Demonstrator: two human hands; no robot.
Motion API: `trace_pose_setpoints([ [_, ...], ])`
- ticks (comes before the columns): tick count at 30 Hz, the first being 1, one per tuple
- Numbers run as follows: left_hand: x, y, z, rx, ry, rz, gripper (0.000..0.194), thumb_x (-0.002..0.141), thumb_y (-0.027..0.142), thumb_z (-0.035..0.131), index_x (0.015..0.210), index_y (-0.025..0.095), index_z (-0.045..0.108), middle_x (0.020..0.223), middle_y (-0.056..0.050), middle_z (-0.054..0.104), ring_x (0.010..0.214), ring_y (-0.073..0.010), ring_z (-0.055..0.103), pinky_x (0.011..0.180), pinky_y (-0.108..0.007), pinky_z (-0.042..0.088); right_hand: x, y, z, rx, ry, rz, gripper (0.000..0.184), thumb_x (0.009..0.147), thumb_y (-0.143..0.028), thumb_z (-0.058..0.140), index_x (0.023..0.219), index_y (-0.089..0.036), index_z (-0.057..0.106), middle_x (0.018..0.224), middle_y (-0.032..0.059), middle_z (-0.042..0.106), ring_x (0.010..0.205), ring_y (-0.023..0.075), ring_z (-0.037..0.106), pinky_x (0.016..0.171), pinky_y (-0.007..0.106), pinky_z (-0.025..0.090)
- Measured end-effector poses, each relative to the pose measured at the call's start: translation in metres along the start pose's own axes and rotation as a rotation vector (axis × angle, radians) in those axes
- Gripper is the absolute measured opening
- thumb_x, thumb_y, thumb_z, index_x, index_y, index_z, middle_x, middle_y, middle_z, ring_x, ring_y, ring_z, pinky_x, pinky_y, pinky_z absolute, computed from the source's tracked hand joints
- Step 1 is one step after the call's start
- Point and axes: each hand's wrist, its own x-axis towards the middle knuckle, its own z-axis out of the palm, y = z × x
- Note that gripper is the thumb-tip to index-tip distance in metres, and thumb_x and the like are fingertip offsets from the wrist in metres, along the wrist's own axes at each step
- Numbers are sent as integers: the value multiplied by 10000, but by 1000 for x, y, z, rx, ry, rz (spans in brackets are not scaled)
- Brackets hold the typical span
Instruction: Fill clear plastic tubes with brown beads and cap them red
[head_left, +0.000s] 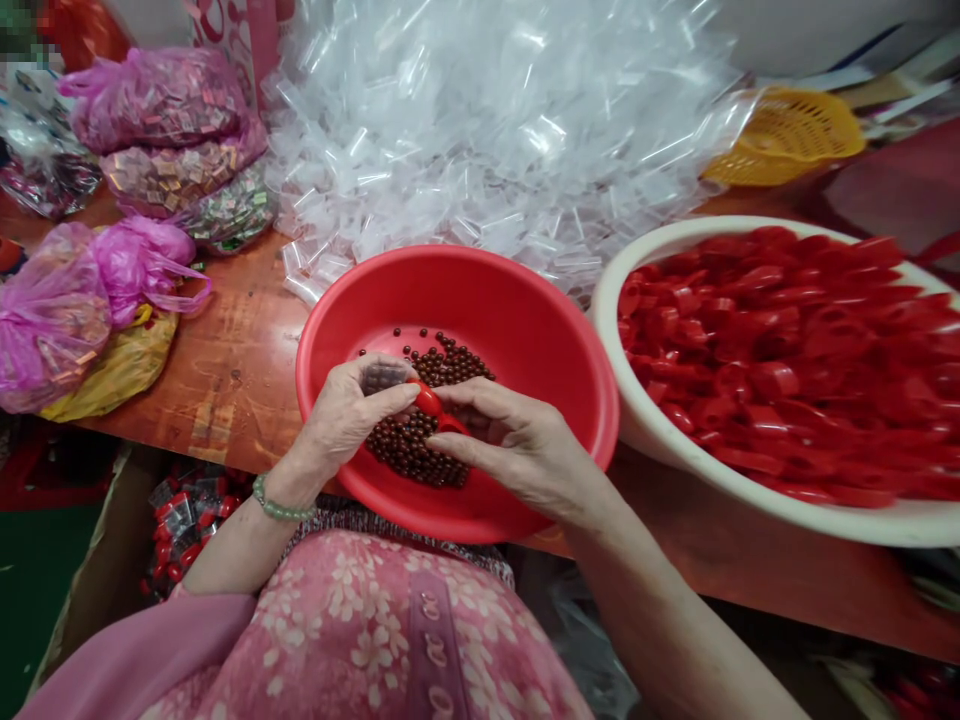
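Over the red basin [577, 330], both hands are close together. My left hand [341, 415], with a green bead bracelet at the wrist, is closed around a small clear plastic piece [384, 374]. A glossy red plastic piece [428, 400] meets the clear one at my left thumb tip. The fingers of my right hand [517, 430] pinch the red piece from the other side. Small dark brown balls [420, 455] lie loose in the basin beneath the hands. How the two pieces fit together is partly hidden by my fingers.
A white tub [675, 455] heaped with red plastic parts [787, 360] stands to the right. Behind the basin is a pile of clear plastic pieces [480, 130]. Pink bags [157, 100] sit left, a yellow basket [795, 135] back right. Below left, a box holds red-and-clear pieces [184, 520].
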Motion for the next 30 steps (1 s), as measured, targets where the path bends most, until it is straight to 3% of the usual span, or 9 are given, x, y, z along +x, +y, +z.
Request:
trace_pose_setpoints([
  [3,1,1,1,23,-7,-8,256,679,278,794,852,145,661,743,14,645,653,-75,576,644,-205,477,-3,3,-2,-179,-10,-74,308,868,-315,687,1154,-202,674,912,45,709,778,159,656,730,306,555],
  [7,2,1,2,38,28,10,261,679,272,798,856,139,659,749,20,638,653,-62,559,651,-192,469,-3,6,0,-483,110,-226,184,909,-261,615,1062,-201,698,963,89,714,856,213,674,775,373,574],
  [10,3,2,3,36,18,14,248,679,250,797,844,135,653,734,28,624,650,-56,549,655,-186,463,-1,7,3,-621,145,-282,176,932,-213,555,1043,-176,686,970,112,699,850,214,683,734,354,593],
  [15,5,3,3,12,-11,-4,269,673,281,802,831,134,641,716,29,605,642,-65,539,656,-203,460,0,10,9,-648,194,-339,152,920,-167,537,1045,-201,618,923,76,709,822,186,703,706,306,608],
  [19,5,3,2,39,23,-16,272,671,279,797,842,132,646,762,15,626,692,-78,559,690,-215,460,0,12,12,-583,289,-306,351,891,-164,569,1237,-209,539,958,66,735,749,171,711,688,301,618],
  [24,4,5,6,103,-79,-72,171,707,240,736,783,137,622,689,33,594,629,-72,532,661,-224,439,1,13,11,-473,143,-333,368,912,-109,500,1262,-211,544,1037,84,730,855,176,716,758,317,607],
  [30,6,6,10,161,-90,-61,142,688,192,735,740,137,615,656,48,562,610,-57,485,629,-208,392,4,15,7,-422,83,-300,297,891,-153,571,1185,-188,591,1007,107,715,897,210,696,780,352,586],
])
